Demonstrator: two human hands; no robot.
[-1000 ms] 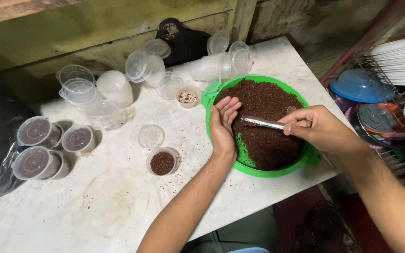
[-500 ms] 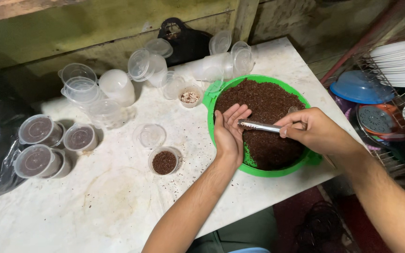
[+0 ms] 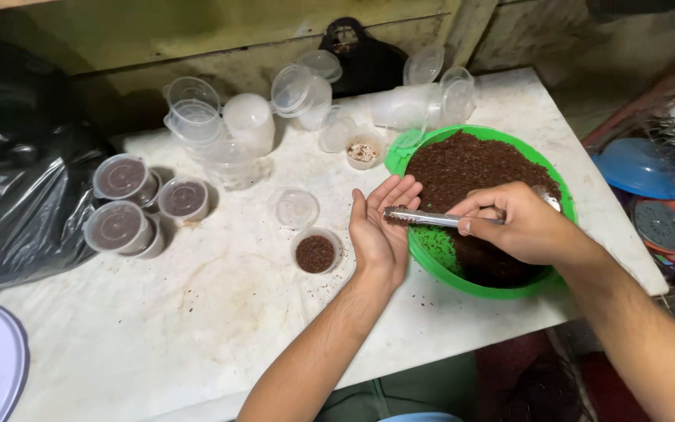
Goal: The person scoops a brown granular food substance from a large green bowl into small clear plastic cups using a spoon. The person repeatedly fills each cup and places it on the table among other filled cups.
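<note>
Over the rim of the green bowl (image 3: pixel 431 262), at the right end of the white counter (image 3: pixel 220 312), both hands meet. The left hand (image 3: pixel 380 227) lies palm up with its fingers spread flat and loosely together, its edge resting at the bowl's near-left rim. The right hand (image 3: pixel 521 223) pinches a metal spoon (image 3: pixel 423 218) by the handle between thumb and fingers, and the spoon's tip touches the open left palm, carrying a little of the dark brown grainy stuff. More of that dark brown filling (image 3: pixel 470 168) heaps up inside the bowl, behind and beneath the right hand.

Just left of the left wrist stands a small open cup (image 3: pixel 316 252) partly filled with the same brown grains, and near it, farther back, lies a clear round lid (image 3: pixel 296 208). A second small cup (image 3: pixel 363 151) with pale contents sits beside the bowl's far-left rim. Along the back of the counter, empty clear cups and lids (image 3: pixel 220 125) stand stacked and scattered. At the left end, four lidded cups (image 3: pixel 138 207) holding brown filling cluster together next to a black plastic bag (image 3: pixel 17 180). Right of the counter, a blue lid (image 3: pixel 646 168) rests on a wire rack.
</note>
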